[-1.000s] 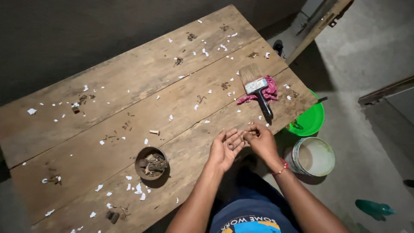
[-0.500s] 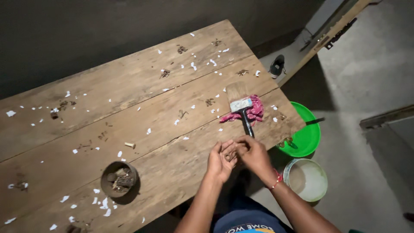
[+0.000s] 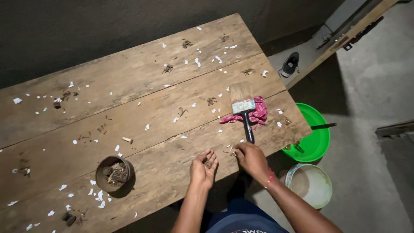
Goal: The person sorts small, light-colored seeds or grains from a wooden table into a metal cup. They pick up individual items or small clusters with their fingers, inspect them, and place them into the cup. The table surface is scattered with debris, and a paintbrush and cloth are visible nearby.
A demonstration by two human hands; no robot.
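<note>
Resting in the cupped palm of the left hand [image 3: 203,167], a few small dark pieces, possibly bits of rusted metal or wood though too small to identify, lay near the front edge of the wooden table [image 3: 129,86]. The left hand's fingers were curled loosely upward as a shallow cup, not clenched, and held the pieces only by gravity. The right hand [image 3: 251,159] lay just beside it, fingertips pinched down on more small scraps [image 3: 231,151] scattered on the plank; whether a piece was actually gripped could not be told. Touching distance beyond the right hand lay the black handle of a flat paintbrush [image 3: 244,110], its ferrule resting on a crumpled pink rag [image 3: 255,113]. A round tin [image 3: 113,173] holding similar dark debris stood well apart to the left, among white flakes [image 3: 100,196]. Below the table's right end stood a green basin [image 3: 317,133] and a pale bucket [image 3: 311,184]. Risks, as judged: a tilt of the open palm could spill the pieces off the near edge onto the floor; a careless sweep of the right hand could knock the brush toward the basin; sharp fragments could prick bare fingertips.
</note>
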